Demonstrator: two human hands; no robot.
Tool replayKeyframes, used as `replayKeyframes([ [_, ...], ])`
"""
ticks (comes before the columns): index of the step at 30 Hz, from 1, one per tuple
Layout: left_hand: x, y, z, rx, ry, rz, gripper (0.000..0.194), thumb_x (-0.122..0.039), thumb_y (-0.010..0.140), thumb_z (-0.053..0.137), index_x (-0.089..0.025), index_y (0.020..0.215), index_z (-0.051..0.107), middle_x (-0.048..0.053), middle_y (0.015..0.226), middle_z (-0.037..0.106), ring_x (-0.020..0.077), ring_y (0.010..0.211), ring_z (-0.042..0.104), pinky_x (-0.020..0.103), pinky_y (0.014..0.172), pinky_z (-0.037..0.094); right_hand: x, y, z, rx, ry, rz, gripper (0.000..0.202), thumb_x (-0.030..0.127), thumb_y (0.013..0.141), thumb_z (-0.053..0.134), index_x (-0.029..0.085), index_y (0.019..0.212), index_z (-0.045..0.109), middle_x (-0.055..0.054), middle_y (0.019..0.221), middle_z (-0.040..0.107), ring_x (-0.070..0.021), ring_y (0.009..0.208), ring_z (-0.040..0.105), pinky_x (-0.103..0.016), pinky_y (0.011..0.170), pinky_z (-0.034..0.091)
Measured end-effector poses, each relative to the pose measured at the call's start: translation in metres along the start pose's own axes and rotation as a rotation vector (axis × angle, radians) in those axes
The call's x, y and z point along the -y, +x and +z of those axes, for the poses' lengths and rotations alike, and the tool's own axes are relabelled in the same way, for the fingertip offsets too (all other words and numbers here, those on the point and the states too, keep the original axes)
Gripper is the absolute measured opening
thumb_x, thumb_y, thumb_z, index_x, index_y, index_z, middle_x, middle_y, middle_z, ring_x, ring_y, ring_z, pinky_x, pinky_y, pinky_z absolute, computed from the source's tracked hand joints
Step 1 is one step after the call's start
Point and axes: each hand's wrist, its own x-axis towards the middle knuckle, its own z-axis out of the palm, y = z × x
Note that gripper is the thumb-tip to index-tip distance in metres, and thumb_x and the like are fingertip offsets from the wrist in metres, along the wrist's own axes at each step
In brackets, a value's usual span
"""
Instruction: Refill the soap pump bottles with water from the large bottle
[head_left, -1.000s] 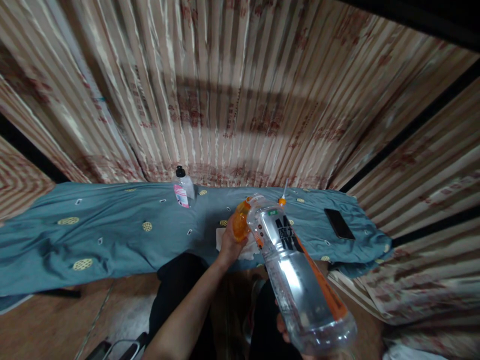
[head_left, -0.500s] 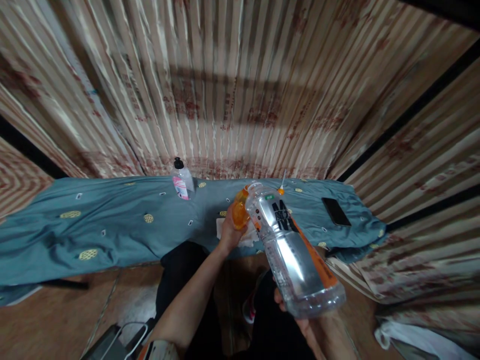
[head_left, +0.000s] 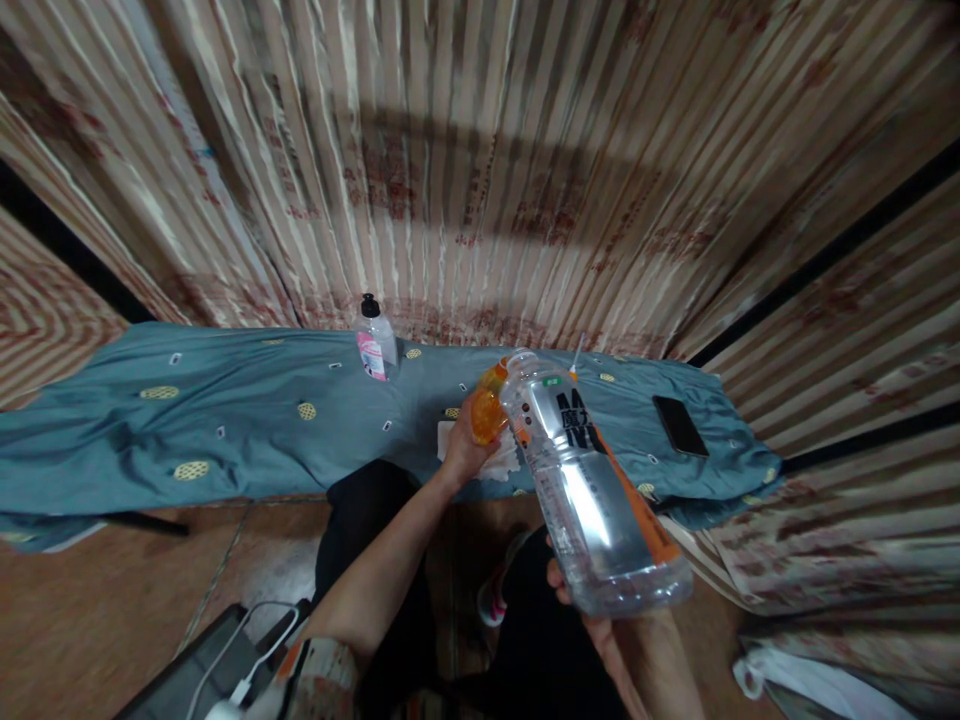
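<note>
My left hand (head_left: 463, 447) is wrapped round a small orange translucent bottle (head_left: 489, 412), held above the bench. In my right hand (head_left: 581, 605) is a large clear plastic bottle (head_left: 592, 490) with a silver and orange label, gripped near its base. The large bottle is tilted, its open mouth pointing away from me and down to the left, right beside the top of the orange bottle. Whether the two mouths touch I cannot tell. Behind the large bottle's neck, an orange pump top with a thin tube (head_left: 577, 352) is partly hidden. White tissue (head_left: 495, 465) lies under my left hand.
A clear bottle with black cap and pink label (head_left: 375, 342) stands on the cloth-covered bench (head_left: 247, 400) at left. A black phone (head_left: 680, 425) lies at right. Striped curtains (head_left: 465, 200) hang behind. A grey box with a white cable (head_left: 217, 665) is at lower left.
The view has shifted slightly. Both hands keep hold of their bottles, which stay close together. The large bottle's tilt looks nearly the same.
</note>
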Motion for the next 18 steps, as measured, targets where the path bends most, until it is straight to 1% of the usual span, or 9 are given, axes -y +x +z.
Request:
replayKeyframes([
  [3,-0.003,0.000,-0.001,0.004,0.005,-0.002,0.083,-0.008,0.061,0.074,-0.018,0.136,0.041,0.011,0.128,0.063,0.0275,0.118,0.062,0.044,0.106,0.048,-0.001,0.001,-0.004,0.008,-0.006,0.006,0.054,0.037,0.074,0.084,0.021,0.122,0.067,-0.014,0.109,0.078,-0.0269,0.086,0.076,-0.035,0.072,0.063],
  [5,-0.003,0.001,-0.001,0.006,0.003,-0.015,0.086,-0.008,0.059,0.075,-0.018,0.137,0.040,0.011,0.128,0.062,0.0284,0.119,0.061,0.046,0.107,0.047,-0.001,0.000,-0.004,0.009,-0.011,0.009,0.051,0.037,0.076,0.083,0.021,0.121,0.067,-0.014,0.111,0.077,-0.0262,0.086,0.076,-0.034,0.072,0.064],
  [9,-0.002,0.000,-0.001,0.012,-0.028,-0.024,0.088,-0.009,0.058,0.076,-0.020,0.137,0.040,0.012,0.131,0.060,0.0293,0.122,0.059,0.048,0.108,0.046,-0.002,-0.002,-0.006,0.037,-0.031,0.016,0.050,0.039,0.075,0.083,0.020,0.119,0.068,-0.013,0.108,0.078,-0.0251,0.087,0.076,-0.031,0.073,0.063],
  [11,-0.001,-0.001,-0.001,0.007,-0.055,-0.017,0.085,-0.013,0.060,0.078,-0.020,0.136,0.041,0.012,0.132,0.060,0.0299,0.124,0.058,0.048,0.108,0.046,-0.002,-0.002,-0.007,0.056,-0.035,0.020,0.051,0.041,0.075,0.084,0.021,0.119,0.068,-0.013,0.110,0.077,-0.0244,0.088,0.075,-0.030,0.074,0.063],
  [13,-0.002,-0.001,-0.002,0.002,-0.086,-0.013,0.081,-0.020,0.062,0.080,-0.019,0.134,0.043,0.013,0.130,0.060,0.0303,0.124,0.058,0.048,0.107,0.047,-0.002,-0.002,-0.004,0.058,-0.031,0.009,0.050,0.039,0.075,0.084,0.023,0.120,0.068,-0.012,0.111,0.077,-0.0239,0.089,0.075,-0.029,0.076,0.062],
  [15,-0.003,-0.001,-0.003,-0.002,-0.101,-0.008,0.078,-0.028,0.064,0.081,-0.019,0.133,0.045,0.013,0.128,0.061,0.0302,0.122,0.059,0.047,0.106,0.048,-0.002,-0.003,0.002,0.043,-0.020,-0.008,0.049,0.038,0.075,0.084,0.026,0.120,0.067,-0.010,0.107,0.079,-0.0233,0.088,0.076,-0.030,0.076,0.062],
  [18,-0.002,-0.002,-0.003,-0.021,-0.057,0.009,0.075,-0.033,0.067,0.081,-0.019,0.132,0.047,0.011,0.123,0.064,0.0289,0.118,0.061,0.047,0.104,0.050,-0.001,-0.005,0.015,-0.015,0.000,-0.040,0.050,0.039,0.076,0.083,0.026,0.122,0.066,-0.010,0.103,0.079,-0.0221,0.081,0.075,-0.029,0.071,0.062],
])
